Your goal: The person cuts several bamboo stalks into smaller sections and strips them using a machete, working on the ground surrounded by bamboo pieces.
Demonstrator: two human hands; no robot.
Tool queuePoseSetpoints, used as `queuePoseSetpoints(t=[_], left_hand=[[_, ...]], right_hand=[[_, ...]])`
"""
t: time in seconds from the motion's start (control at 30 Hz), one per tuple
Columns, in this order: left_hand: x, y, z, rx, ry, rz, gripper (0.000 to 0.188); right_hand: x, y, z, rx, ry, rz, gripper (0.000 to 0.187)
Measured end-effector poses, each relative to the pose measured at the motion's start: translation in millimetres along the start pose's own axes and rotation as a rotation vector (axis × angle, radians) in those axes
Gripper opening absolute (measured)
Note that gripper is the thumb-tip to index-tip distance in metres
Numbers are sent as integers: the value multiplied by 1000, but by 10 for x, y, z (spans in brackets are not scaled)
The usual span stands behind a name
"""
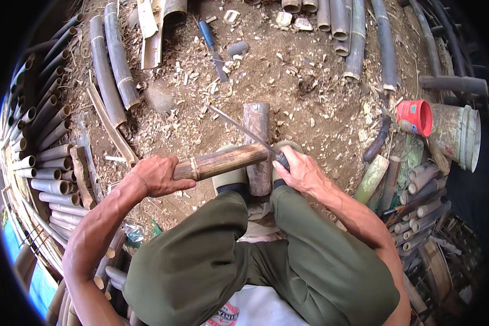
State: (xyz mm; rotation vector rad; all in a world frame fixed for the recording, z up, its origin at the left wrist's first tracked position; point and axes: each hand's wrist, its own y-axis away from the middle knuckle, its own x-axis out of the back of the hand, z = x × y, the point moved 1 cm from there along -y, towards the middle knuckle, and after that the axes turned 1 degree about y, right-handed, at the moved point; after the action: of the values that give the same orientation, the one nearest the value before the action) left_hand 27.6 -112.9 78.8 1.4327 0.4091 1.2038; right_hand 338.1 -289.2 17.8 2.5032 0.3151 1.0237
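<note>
My left hand (158, 175) is closed around the left end of a brown bamboo piece (228, 161), which lies slantwise in front of my knees. In my right hand (303, 169) is the dark handle of a long, thin-bladed knife (239, 126). Its blade points away to the far left and passes at the bamboo's right end; whether it touches is hard to tell. Beneath that end, a wooden block (257, 124) lies on the ground between my feet.
Pale chips litter the dirt floor. Farther off lies a blue-handled tool (206, 33) beside a grey stone (237, 49). Bamboo poles (114, 60) lie ahead, with stacked bamboo (54, 163) at left. To the right are a red tub (413, 117) and a white bucket (455, 133).
</note>
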Motion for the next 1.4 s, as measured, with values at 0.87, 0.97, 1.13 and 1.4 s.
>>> queuePoseSetpoints(t=[0.87, 0.97, 1.13, 1.4], left_hand=[[-405, 259, 305, 28, -271, 404, 72], [-394, 260, 316, 28, -291, 416, 74], [-389, 382, 370, 1, -313, 427, 75], [-26, 318, 270, 6, 50, 15, 81]], right_hand=[[92, 91, -230, 306, -182, 322, 35], [17, 85, -136, 396, -123, 398, 34], [-135, 30, 164, -16, 21, -19, 35], [192, 149, -437, 398, -279, 400, 32]])
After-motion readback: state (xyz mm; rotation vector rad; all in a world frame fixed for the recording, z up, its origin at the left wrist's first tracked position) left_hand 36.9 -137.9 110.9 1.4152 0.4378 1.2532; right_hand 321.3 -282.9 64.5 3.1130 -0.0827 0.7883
